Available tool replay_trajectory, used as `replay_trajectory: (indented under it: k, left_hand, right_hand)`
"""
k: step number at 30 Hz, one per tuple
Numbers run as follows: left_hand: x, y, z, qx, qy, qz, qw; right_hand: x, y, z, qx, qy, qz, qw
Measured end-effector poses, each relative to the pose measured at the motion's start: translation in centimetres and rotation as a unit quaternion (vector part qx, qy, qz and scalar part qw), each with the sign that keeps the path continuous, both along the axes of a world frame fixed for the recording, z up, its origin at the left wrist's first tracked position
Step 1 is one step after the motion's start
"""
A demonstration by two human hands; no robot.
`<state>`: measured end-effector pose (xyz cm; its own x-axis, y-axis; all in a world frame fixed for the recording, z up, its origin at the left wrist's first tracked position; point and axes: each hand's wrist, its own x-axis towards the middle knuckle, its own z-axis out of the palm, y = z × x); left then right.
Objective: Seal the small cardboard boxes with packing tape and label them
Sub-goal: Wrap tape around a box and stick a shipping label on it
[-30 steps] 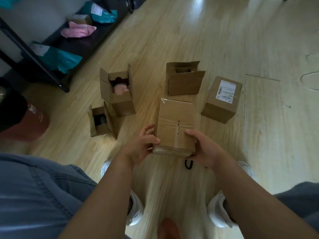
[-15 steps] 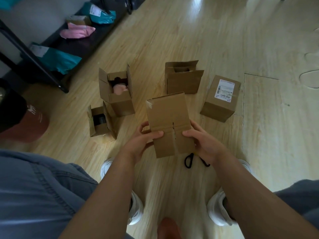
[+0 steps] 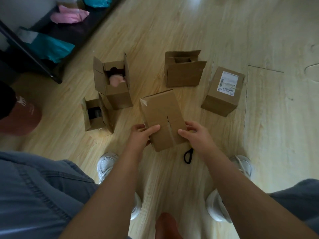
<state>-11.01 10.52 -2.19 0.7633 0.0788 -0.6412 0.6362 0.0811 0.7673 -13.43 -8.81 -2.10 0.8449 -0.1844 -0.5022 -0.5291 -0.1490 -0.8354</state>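
Floor [image 3: 172,31]: pale wood planks, seen from above by a person bending over, a white shoe on each side.
Shelf rack [image 3: 34,56]: black frame at upper left, holding teal and pink mailer bags.
Held box [image 3: 162,119]: closed brown cardboard box, lifted above the floor at centre and tilted, its far end higher. Clear tape glints at its far left corner. No label shows on the upward face.
Labelled box [image 3: 224,90]: sealed, standing on the floor at right, white shipping label on top.
Open boxes: one with something pink inside [image 3: 112,85], one beyond the held box with its flaps loose [image 3: 184,69], and a smaller one at left [image 3: 96,114] whose dark contents are too dim to identify.
Left hand [image 3: 143,135]: grips the box's near left edge, thumb on top, fingers curled under.
Right hand [image 3: 195,135]: grips the near right edge the same way.
Scissors [image 3: 188,155]: black handles on the floor just below the right hand.
Risk: both hands hold only the near end, so the box could tip out and fall.
Risk: set down on the scissors, it would hide them.
Risk: it could be put aside unlabelled.
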Motion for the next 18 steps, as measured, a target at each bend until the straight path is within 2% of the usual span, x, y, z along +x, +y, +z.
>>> replay_trajectory:
  k: [4, 6, 8, 14, 18]
  left_hand:
    - [0.5, -0.9, -1.0, 0.125, -0.029, -0.012, 0.992]
    - [0.5, -1.2, -1.2, 0.226, -0.050, -0.032, 0.972]
    - [0.2, -1.6, -1.6, 0.278, -0.049, -0.042, 0.958]
    - [-0.4, -1.5, -4.7, 0.279, 0.035, -0.074, 0.957]
    - [-1.2, -2.2, -6.2, 0.288, 0.032, -0.085, 0.953]
  right_hand:
    - [0.6, 0.4, -1.6, -0.021, 0.004, -0.003, 1.000]
    - [0.7, 0.8, -2.6, -0.035, 0.023, 0.001, 0.999]
    - [0.8, 1.4, -3.6, -0.046, 0.036, 0.004, 0.998]
    - [2.0, 2.4, -6.0, -0.101, 0.067, 0.056, 0.991]
    - [3.1, 1.6, -6.6, -0.136, 0.080, 0.111, 0.981]
